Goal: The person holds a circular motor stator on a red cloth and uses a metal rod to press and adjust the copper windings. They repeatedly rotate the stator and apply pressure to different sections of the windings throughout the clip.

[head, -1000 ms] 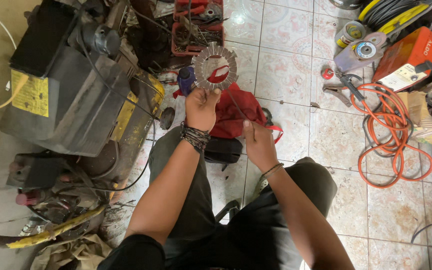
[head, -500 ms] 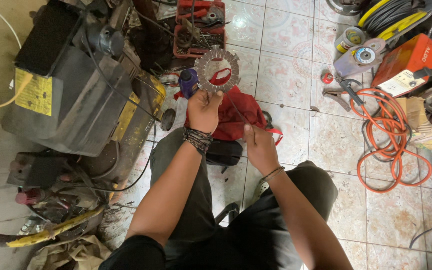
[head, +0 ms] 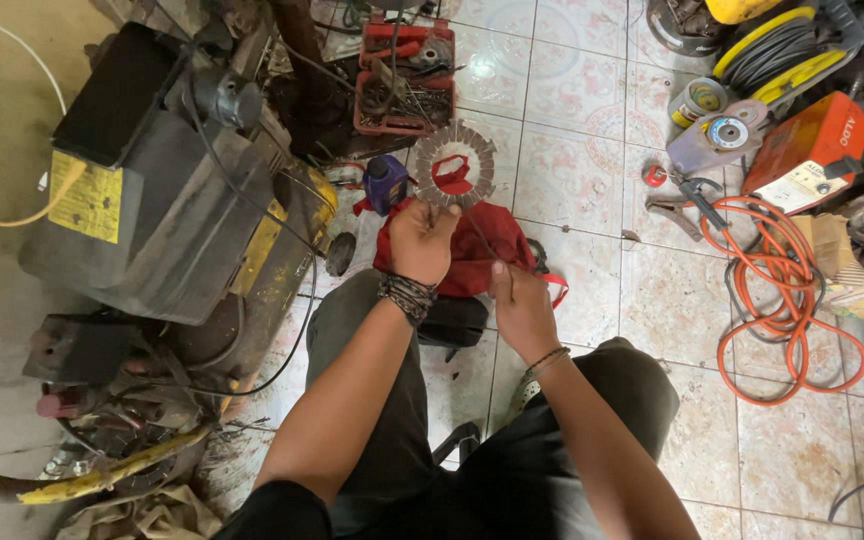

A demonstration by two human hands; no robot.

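A dark engine (head: 162, 190) is sitting at far left, its lower parts lost in clutter. The left hand (head: 420, 240) is gripping the lower edge of a toothed metal ring (head: 454, 163), holding it upright above a red bag (head: 472, 255) on the tiled floor (head: 572, 170). The right hand (head: 522, 305), just below, is pinching a thin wire, barely discernible. Orange hose (head: 782, 300) is coiling at right, partly cut off.

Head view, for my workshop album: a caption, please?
Left hand holds up a toothed metal ring; right hand pinches a thin wire above a red bag.
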